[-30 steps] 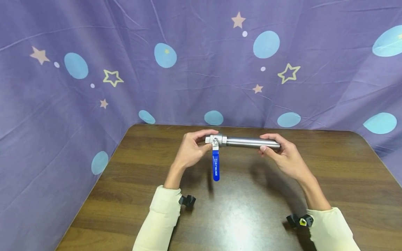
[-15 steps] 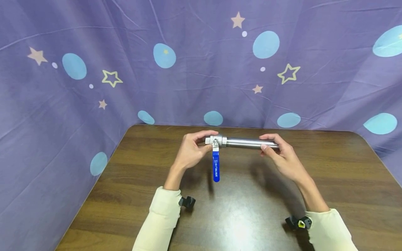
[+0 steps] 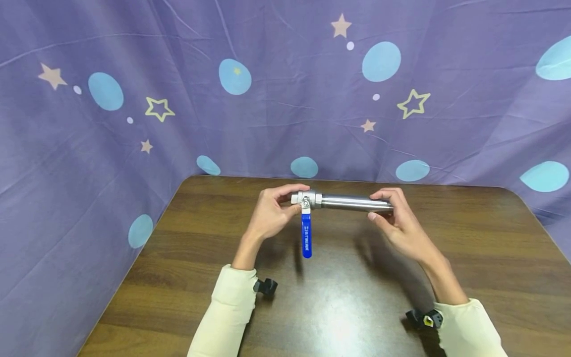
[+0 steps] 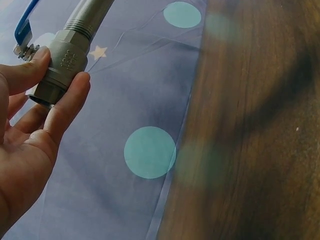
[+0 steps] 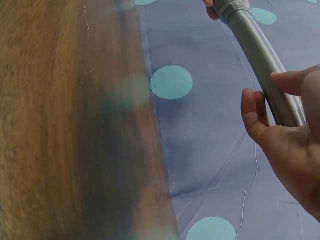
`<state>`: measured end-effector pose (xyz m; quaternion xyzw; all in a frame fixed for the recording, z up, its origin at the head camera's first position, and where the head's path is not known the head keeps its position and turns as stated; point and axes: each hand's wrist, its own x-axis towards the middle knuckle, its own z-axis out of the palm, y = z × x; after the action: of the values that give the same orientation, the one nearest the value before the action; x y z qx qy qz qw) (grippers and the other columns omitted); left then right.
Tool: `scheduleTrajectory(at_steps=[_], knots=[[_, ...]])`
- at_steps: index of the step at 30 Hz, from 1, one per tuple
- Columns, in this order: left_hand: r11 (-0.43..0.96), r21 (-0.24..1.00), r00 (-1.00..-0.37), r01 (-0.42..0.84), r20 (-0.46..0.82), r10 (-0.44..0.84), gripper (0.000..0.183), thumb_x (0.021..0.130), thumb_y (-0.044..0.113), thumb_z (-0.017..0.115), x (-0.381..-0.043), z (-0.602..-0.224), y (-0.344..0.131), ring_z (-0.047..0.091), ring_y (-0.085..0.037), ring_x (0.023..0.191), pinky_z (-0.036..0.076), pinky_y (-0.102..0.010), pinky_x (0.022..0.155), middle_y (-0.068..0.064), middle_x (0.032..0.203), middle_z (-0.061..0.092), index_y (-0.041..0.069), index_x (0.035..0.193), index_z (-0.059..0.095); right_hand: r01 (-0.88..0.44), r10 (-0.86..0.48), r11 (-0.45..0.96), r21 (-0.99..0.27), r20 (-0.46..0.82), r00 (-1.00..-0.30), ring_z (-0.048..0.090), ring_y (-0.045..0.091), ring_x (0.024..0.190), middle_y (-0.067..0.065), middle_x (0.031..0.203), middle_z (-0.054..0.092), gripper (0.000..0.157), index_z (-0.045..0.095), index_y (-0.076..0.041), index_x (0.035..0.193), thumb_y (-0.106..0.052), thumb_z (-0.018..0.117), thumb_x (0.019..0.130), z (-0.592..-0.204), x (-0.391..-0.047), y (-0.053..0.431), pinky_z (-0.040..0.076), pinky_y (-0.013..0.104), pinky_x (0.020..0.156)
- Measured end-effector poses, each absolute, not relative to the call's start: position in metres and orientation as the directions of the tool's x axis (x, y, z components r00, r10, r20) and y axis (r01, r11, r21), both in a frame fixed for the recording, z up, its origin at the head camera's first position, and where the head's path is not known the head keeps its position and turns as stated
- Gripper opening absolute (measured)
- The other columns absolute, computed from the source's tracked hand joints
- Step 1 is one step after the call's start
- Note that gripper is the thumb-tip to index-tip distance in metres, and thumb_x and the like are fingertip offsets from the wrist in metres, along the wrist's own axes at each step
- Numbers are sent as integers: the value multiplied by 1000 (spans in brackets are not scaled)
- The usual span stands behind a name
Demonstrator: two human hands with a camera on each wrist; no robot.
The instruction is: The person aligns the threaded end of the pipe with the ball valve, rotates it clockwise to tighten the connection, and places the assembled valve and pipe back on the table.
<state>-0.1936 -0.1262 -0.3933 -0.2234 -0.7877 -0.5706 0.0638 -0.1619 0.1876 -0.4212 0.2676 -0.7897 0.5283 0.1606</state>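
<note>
Head view: from above, widest, facing forward and down across table (image 3: 169, 297) to patterned curtain (image 3: 276, 134). Left wrist view: close up on left hand (image 4: 27, 157) and valve (image 4: 61, 64), rolled sideways (table on right). Right wrist view: also close on right hand (image 5: 295, 157), rolled other way, table at left. Wrist views share pipe (image 5: 262, 62) and curtain; head view covers both.

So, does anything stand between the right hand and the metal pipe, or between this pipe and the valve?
Nothing visible does. The right hand has its fingers around one end of the metal pipe; its other, threaded end meets the valve directly. The blue handle sticks out sideways, off the pipe's line.
</note>
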Motion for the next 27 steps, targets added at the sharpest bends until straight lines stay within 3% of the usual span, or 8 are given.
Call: scheduleTrajectory(at_steps=[7,15,22,27], knots=[[251,877,-898,410,340,280,48,84,-13,74,-192,-392,-126,77,-24,97,66,-28,81,-16,127,78,5,129,77,-560,-221,320,-764,515,-828,58,3,100,11,124,58,37,61,5,128,15,69,94,-420,-164,191,54,11,76],[235,883,-897,407,338,286,47,85,-14,73,-192,-393,-127,78,-26,99,67,-33,83,-17,126,78,2,129,76,-542,-184,354,-762,512,-839,60,1,101,-6,122,64,36,66,3,129,10,71,95,-419,-164,191,51,9,83],[225,881,-893,417,349,285,49,84,-15,73,-190,-391,-127,77,-27,102,67,-36,88,-16,129,78,3,128,76,-526,-171,339,-780,498,-850,65,-1,94,-11,120,64,31,68,2,129,8,67,99,-421,-164,191,57,11,80],[216,879,-888,425,358,290,48,84,-16,73,-191,-392,-127,76,-24,102,66,-31,88,-16,130,77,0,129,75,-504,-179,321,-802,471,-864,68,-1,91,-12,118,63,28,66,2,129,6,64,101,-419,-163,191,61,14,79]])
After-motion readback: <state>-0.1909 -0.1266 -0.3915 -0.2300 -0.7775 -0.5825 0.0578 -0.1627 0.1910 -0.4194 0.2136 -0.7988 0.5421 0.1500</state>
